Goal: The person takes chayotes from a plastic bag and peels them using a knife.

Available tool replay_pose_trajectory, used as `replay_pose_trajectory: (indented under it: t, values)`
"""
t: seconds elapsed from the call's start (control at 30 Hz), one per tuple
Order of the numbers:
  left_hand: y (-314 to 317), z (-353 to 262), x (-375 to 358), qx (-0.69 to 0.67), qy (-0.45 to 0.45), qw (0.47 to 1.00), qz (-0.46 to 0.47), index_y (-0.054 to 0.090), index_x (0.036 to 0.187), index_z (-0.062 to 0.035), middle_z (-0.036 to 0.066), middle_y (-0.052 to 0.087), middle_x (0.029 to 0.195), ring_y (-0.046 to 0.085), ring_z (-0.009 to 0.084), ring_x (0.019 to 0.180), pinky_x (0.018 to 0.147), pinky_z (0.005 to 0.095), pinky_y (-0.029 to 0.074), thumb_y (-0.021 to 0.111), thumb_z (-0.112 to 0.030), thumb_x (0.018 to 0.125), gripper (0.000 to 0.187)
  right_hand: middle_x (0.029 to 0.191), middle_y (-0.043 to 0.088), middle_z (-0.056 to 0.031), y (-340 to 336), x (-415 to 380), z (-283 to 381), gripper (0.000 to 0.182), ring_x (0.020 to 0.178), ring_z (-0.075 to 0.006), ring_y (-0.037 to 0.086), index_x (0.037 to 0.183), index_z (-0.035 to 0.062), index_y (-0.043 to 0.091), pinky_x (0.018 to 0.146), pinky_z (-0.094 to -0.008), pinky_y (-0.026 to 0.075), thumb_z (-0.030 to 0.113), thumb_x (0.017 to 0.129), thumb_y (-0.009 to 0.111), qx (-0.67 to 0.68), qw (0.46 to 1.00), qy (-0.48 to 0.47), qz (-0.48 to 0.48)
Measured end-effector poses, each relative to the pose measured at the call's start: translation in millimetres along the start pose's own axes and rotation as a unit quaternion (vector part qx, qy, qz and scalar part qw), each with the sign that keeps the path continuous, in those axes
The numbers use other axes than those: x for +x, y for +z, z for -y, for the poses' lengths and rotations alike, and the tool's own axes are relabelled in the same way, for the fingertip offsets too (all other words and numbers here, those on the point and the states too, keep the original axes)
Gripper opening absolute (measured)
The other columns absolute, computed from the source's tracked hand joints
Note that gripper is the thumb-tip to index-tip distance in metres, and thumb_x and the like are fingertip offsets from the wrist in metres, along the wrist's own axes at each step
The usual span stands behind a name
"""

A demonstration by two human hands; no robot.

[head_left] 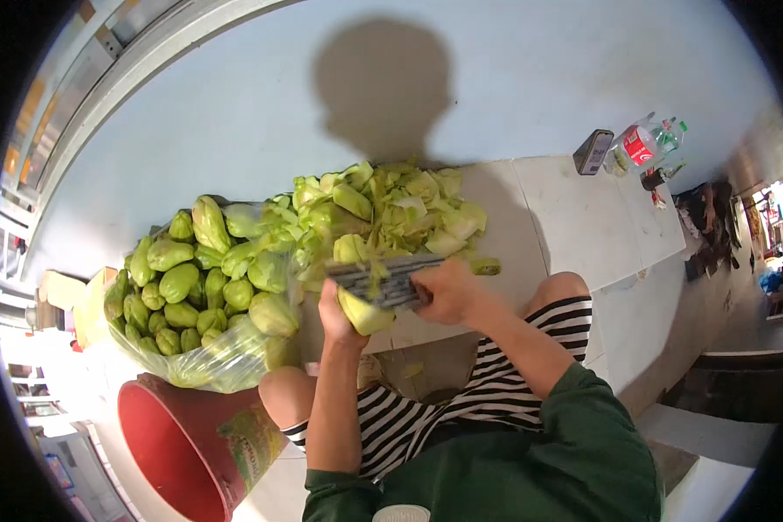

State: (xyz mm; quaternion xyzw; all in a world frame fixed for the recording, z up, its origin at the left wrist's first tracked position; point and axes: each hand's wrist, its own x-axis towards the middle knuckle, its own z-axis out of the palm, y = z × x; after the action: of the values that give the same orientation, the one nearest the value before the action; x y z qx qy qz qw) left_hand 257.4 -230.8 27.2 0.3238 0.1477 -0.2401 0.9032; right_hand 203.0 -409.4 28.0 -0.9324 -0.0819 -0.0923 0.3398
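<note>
The left hand point(337, 315) is clenched around a pale green chayote point(364, 313), holding it just below centre of the view; the right hand point(448, 291) grips the handle end of a broad cleaver point(378, 280), whose blade lies across the top of that chayote, touching it; both hands sit close together over the person's knees in striped shorts point(496, 383). Toward 12 o'clock from the hands a heap of cut chayote pieces point(391, 209) lies on the white tiled table point(583, 217); toward 9 o'clock a clear plastic bag point(226, 361) bulges with whole chayotes point(174, 283); at 7 o'clock stands a red bucket point(170, 452), just under the bag; far off at 2 o'clock, bottles point(648, 143) and a small tin point(592, 151) stand on the table's far end.
</note>
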Motion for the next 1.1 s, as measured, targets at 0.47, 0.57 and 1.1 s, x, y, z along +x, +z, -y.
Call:
replay_pose_trajectory:
  t: [0.47,0.57,1.1]
  values:
    - [-18,-7,13,-0.010,-0.021,0.998,0.064,0.055,0.120,-0.0049,0.010,0.064,0.104,0.062,0.0234,0.092,0.081,0.0386,0.051,0.046,-0.039,0.095,0.043,0.056,0.054,-0.0110,-16,-13,23,0.026,0.051,-0.0315,0.054,0.063,0.0049,0.050,0.049,-0.0394,0.042,0.019,0.057,0.071,0.014,0.995,-0.068,0.076]
    - [-18,-7,13,0.010,-0.013,0.998,0.057,0.056,0.118,-0.0057,0.009,0.064,0.099,0.062,0.0234,0.085,0.076,0.0365,0.051,0.046,-0.038,0.096,0.041,0.056,0.055,-0.0111,-12,-14,17,0.028,0.052,-0.0312,0.055,0.064,0.0049,0.051,0.050,-0.0401,0.042,0.021,0.055,0.072,0.078,0.992,-0.047,0.087]
    - [-20,-8,13,0.026,-0.022,0.999,-0.013,0.055,0.115,-0.0044,0.010,0.063,0.101,0.062,0.0242,0.088,0.077,0.0380,0.052,0.044,-0.036,0.097,0.038,0.060,0.057,-0.0120,8,0,-1,0.024,0.059,-0.0345,0.058,0.066,0.0054,0.053,0.055,-0.0413,0.046,0.021,0.058,0.070,0.040,0.997,-0.005,0.066]
